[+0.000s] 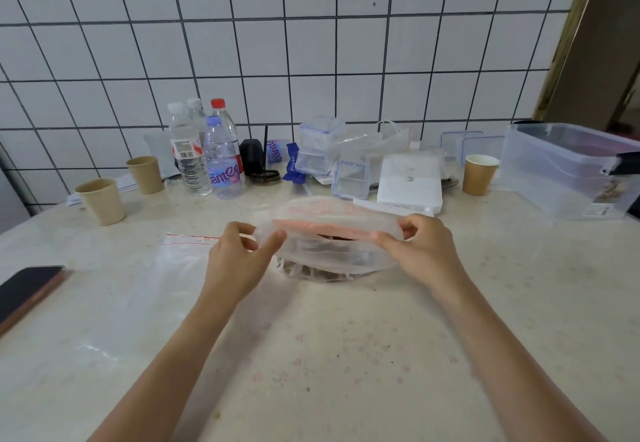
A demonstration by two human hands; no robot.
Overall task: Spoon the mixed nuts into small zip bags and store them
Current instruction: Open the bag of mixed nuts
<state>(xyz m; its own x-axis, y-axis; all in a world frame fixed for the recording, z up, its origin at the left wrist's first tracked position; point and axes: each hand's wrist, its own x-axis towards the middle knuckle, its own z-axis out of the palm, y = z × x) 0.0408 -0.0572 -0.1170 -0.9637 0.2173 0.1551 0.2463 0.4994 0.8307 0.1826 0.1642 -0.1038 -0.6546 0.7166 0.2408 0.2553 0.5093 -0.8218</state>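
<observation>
Thin, crinkled clear plastic zip bag with a pink-red seal strip, held just above the middle of the pale speckled stone counter, mouth stretched wide between both hands; dark contents inside, too blurred to make out. Left hand pinching the bag's left end between thumb and curled fingers. Right hand pinching the right end of the seal strip the same way.

To the left, flat on the counter: one empty clear zip bag with a red line along its top, smooth and glossy. At the near-left edge: one black slab phone.

Along the far edge, below the white square-tiled wall: three tan paper cups, two at the left, one at the right. Four clear plastic water bottles bunched together, one red-capped. Small clear snap-lid boxes with blue seals stacked and tilted beside crumpled clear film. One flat white box. At the far right: one large clear lidded plastic storage tub.
</observation>
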